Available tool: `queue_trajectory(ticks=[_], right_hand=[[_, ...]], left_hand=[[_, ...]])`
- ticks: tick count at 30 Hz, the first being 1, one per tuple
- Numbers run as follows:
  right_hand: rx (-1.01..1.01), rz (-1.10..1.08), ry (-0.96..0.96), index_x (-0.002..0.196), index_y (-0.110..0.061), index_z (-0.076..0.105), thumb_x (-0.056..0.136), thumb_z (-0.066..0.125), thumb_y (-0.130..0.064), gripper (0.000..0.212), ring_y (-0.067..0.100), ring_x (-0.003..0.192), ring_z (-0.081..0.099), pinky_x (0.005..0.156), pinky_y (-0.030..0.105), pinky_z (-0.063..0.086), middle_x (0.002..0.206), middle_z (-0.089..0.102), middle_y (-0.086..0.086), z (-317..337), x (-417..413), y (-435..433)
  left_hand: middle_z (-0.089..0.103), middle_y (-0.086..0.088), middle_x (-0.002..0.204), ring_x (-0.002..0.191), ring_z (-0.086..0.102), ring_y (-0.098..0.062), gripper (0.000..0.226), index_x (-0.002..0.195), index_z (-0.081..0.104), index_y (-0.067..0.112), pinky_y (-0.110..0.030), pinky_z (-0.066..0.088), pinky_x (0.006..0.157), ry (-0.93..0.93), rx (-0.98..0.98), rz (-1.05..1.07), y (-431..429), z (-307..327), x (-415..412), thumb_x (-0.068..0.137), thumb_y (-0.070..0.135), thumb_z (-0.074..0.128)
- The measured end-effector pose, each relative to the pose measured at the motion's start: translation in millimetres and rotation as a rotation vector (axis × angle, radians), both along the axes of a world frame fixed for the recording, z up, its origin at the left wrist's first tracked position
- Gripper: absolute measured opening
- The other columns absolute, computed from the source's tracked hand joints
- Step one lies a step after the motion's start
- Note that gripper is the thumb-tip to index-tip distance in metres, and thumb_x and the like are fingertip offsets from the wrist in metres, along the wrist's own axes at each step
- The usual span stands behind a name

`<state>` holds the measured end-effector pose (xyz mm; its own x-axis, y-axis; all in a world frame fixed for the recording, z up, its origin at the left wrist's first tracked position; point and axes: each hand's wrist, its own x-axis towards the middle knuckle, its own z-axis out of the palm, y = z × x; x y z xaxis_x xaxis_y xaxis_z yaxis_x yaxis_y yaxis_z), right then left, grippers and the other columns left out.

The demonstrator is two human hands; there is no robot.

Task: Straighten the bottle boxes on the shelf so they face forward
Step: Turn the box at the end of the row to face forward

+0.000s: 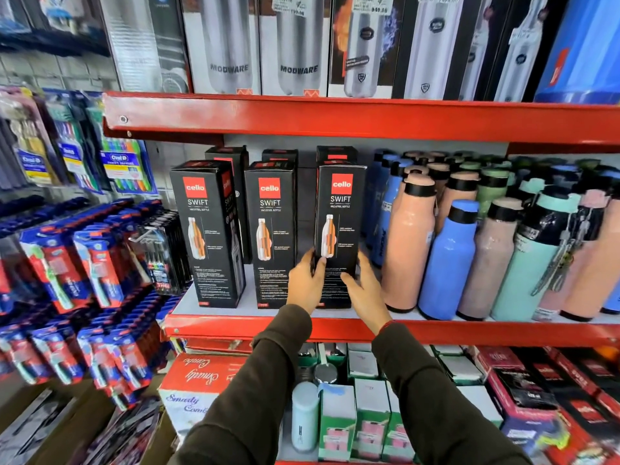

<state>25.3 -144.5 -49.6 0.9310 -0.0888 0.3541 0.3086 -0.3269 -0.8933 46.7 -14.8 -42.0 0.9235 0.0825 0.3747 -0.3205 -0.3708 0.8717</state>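
Three tall black Cello Swift bottle boxes stand in a front row on the middle red shelf [235, 322]. The left box [208, 229] is turned, showing its front and its right side. The middle box [272, 229] faces forward. The right box [340, 216] faces forward and leans slightly. My left hand [306, 283] grips its lower left edge and my right hand [364, 292] holds its lower right side, thumbs on the front. More black boxes [229, 156] stand behind the row.
Loose pink, blue and mint bottles [449, 260] crowd the shelf right beside the held box. Steel-bottle boxes [295, 45] fill the shelf above. Toothbrush packs [84, 256] hang at the left. Red and green boxes [339, 421] sit on the lower shelf.
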Motion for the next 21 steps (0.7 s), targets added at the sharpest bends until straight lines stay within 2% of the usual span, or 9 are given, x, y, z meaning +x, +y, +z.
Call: queue_trajectory(ticks=[2,3,7,10,14,16,18,21], right_hand=[[-0.027,-0.002,-0.036,0.14,-0.05,0.032,0.085,0.065,-0.006,0.078,0.012,0.133,0.049,0.113,0.043,0.042,0.145,0.05,-0.004,-0.8,0.1,-4.4],[-0.046,-0.004,-0.05,0.141,-0.052,0.031,0.079,0.071,-0.01,0.085,0.012,0.133,0.049,0.111,0.044,0.044,0.144,0.05,-0.005,-1.5,0.8,-6.6],[-0.096,-0.059,-0.135,0.15,-0.035,0.025,0.058,0.087,-0.026,0.111,0.013,0.137,0.044,0.111,0.045,0.042,0.147,0.046,-0.006,5.9,1.1,-7.8],[-0.061,-0.09,-0.193,0.145,-0.035,0.032,0.055,0.09,-0.036,0.107,0.011,0.133,0.047,0.109,0.042,0.045,0.139,0.051,-0.007,14.7,-1.0,-5.3],[-0.008,-0.128,-0.22,0.142,-0.034,0.036,0.058,0.089,-0.039,0.099,0.011,0.127,0.053,0.104,0.044,0.05,0.135,0.054,-0.008,17.5,-0.7,-5.0],[-0.005,-0.132,-0.21,0.14,-0.033,0.036,0.057,0.091,-0.04,0.1,0.01,0.124,0.055,0.103,0.041,0.051,0.133,0.057,-0.008,19.0,-1.2,-5.5],[0.0,-0.136,-0.201,0.14,-0.031,0.036,0.054,0.092,-0.04,0.104,0.009,0.123,0.056,0.103,0.038,0.05,0.131,0.058,-0.008,21.6,-1.9,-6.2],[0.011,-0.109,-0.179,0.141,-0.028,0.036,0.055,0.091,-0.031,0.102,0.007,0.12,0.058,0.104,0.034,0.049,0.13,0.059,-0.009,24.0,-2.2,-9.3]], left_hand=[[0.068,-0.012,0.121,0.108,0.064,-0.017,0.044,0.138,0.05,0.01,-0.032,0.05,0.097,-0.034,-0.033,0.003,-1.4,0.6,-1.0,0.099,0.029,0.051],[0.068,-0.011,0.123,0.109,0.063,-0.014,0.045,0.139,0.05,0.011,-0.032,0.051,0.099,-0.045,-0.071,-0.005,-2.2,1.9,-2.2,0.099,0.03,0.052],[0.067,-0.007,0.128,0.116,0.063,-0.01,0.05,0.139,0.053,0.015,-0.027,0.05,0.102,-0.048,-0.3,-0.045,-6.6,7.9,-6.2,0.092,0.031,0.063],[0.07,-0.003,0.123,0.114,0.066,-0.009,0.052,0.134,0.058,0.018,-0.029,0.053,0.099,-0.084,-0.352,-0.044,-10.1,12.3,-12.5,0.086,0.035,0.07],[0.066,0.009,0.117,0.109,0.066,-0.005,0.054,0.132,0.06,0.018,-0.022,0.053,0.094,-0.112,-0.369,-0.031,-13.5,16.8,-23.8,0.084,0.038,0.073],[0.067,0.006,0.122,0.111,0.065,-0.006,0.047,0.129,0.063,0.018,-0.02,0.051,0.094,-0.132,-0.381,-0.011,-14.0,17.3,-26.4,0.089,0.041,0.067],[0.065,0.002,0.127,0.119,0.059,-0.008,0.036,0.127,0.063,0.018,-0.021,0.046,0.099,-0.195,-0.355,0.017,-12.6,16.3,-24.0,0.097,0.036,0.054],[0.051,-0.003,0.144,0.134,0.045,-0.01,0.039,0.141,0.048,0.013,-0.019,0.032,0.109,-0.201,-0.246,0.044,-8.5,17.2,-15.7,0.103,0.019,0.041]])
